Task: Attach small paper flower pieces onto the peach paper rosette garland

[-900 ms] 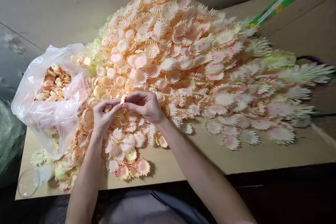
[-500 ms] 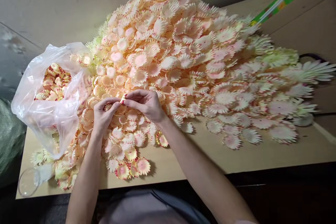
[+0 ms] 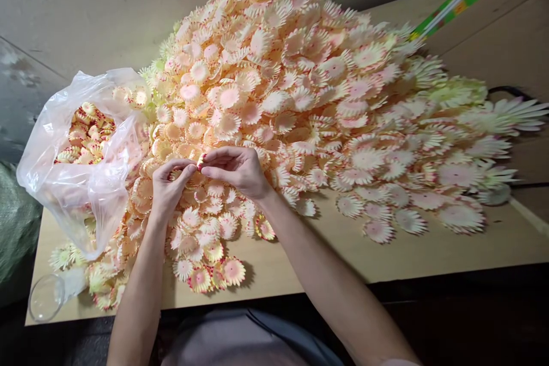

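Left hand (image 3: 168,189) and right hand (image 3: 238,170): fingertips meeting, both pinched closed on one small flower piece (image 3: 199,161), cream with red edging, held just above the heap. Heap of flower pieces (image 3: 300,97): peach and pink, spreading from the hands toward 12 and 3 o'clock across the table (image 3: 386,257). Plastic bag (image 3: 77,189): at 9 o'clock, open, holding more red-edged pieces. Clear round lid (image 3: 45,297): at 8 o'clock, table corner. Green packet (image 3: 454,6): at 2 o'clock, well apart.
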Demonstrator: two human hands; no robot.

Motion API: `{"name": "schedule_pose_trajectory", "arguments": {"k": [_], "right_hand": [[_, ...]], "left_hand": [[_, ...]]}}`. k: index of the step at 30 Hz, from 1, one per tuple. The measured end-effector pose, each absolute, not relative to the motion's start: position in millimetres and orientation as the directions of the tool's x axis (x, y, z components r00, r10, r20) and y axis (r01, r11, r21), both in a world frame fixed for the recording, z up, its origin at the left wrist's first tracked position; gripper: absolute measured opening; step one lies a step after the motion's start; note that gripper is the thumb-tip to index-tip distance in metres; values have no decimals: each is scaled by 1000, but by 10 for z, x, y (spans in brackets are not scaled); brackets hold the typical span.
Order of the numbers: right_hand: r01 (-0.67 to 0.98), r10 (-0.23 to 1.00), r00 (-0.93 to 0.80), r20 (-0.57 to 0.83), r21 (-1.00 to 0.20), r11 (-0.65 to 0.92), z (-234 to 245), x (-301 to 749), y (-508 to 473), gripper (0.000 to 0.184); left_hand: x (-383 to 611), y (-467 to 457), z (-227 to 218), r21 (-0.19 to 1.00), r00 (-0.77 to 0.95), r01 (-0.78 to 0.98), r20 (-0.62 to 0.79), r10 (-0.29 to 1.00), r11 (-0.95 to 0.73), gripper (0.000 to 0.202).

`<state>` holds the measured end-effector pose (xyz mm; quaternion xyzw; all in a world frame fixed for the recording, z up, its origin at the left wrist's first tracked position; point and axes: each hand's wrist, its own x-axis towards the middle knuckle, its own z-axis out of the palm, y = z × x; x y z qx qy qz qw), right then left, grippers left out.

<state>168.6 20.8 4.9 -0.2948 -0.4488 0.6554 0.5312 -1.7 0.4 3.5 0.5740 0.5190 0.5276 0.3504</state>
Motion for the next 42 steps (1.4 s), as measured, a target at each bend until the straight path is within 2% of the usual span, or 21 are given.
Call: {"name": "schedule_pose_trajectory", "arguments": {"k": [22,32,37,42], "right_hand": [[-391,969,-228,99,-920,2,59,1681,198,26],[-278,976,-105,192,-948,156,55,1652,151,17],[-336,975,-105,196,-930,150,52,1655,162,21],[-325,978,-128,162,-939,113,59,1656,173,29]], "left_hand": [[-14,-1,46,949,-86,218,249,965,-226,20],[-4,3,60,940,-93,264,246,965,-214,22],[-6,-1,60,939,-68,272,237,969,-210,22],[-5,-17,72,944,-74,269,218,973,-191,21]]}}
